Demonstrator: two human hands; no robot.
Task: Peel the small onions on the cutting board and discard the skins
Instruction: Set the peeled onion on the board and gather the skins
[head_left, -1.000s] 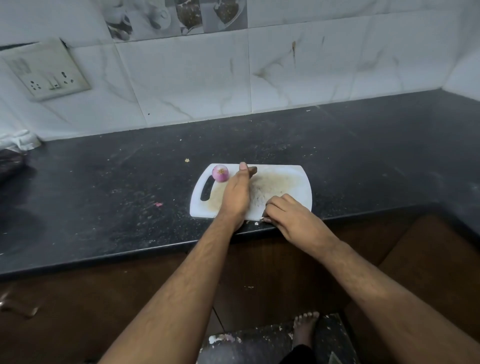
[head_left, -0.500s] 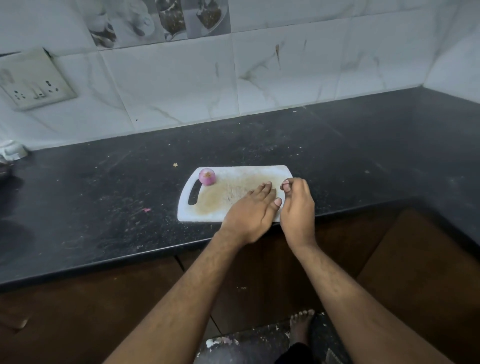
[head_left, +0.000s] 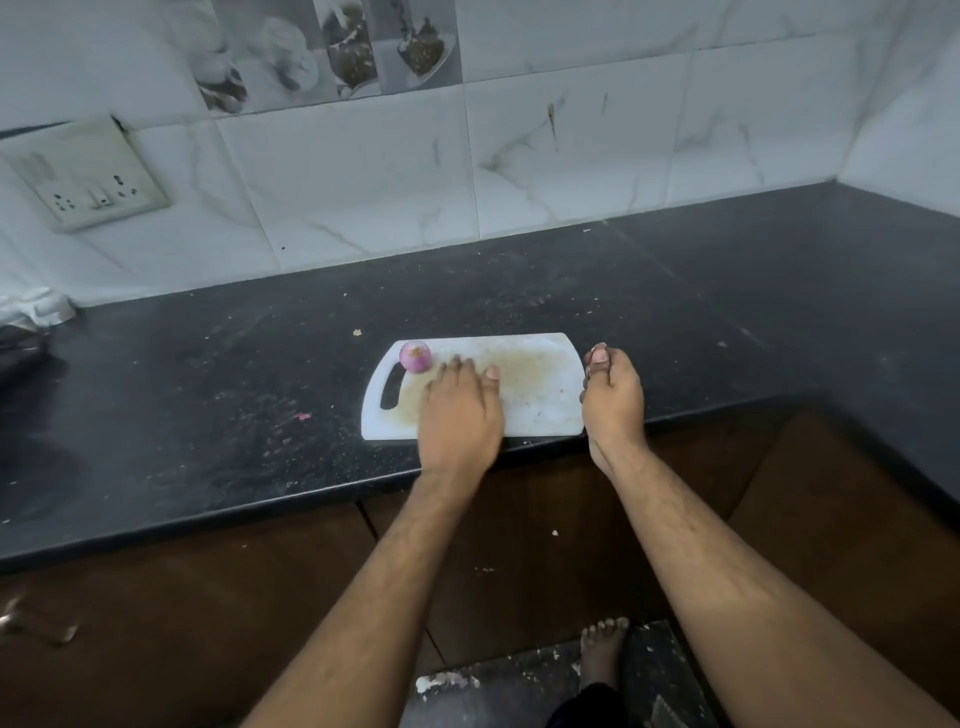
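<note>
Onion (head_left: 415, 356), peeled and purple-pink, is sitting at the far left corner of the white cutting board (head_left: 540, 410), just beyond my left hand (head_left: 458, 415), whose fingers (head_left: 457, 370) are lying flat and released on the stained board. My right hand (head_left: 611, 395) is hovering at the board's right edge, fingertips bunched; I cannot tell whether they are pinching anything. The board is lying near the black desk's (head_left: 208, 415) front edge.

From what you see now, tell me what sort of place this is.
Most likely a home kitchen. A dark stone counter runs into a corner beneath a marble-look tiled wall, and a white cutting board with a small onion on it lies at the counter's front edge. A socket plate is on the wall.
</note>
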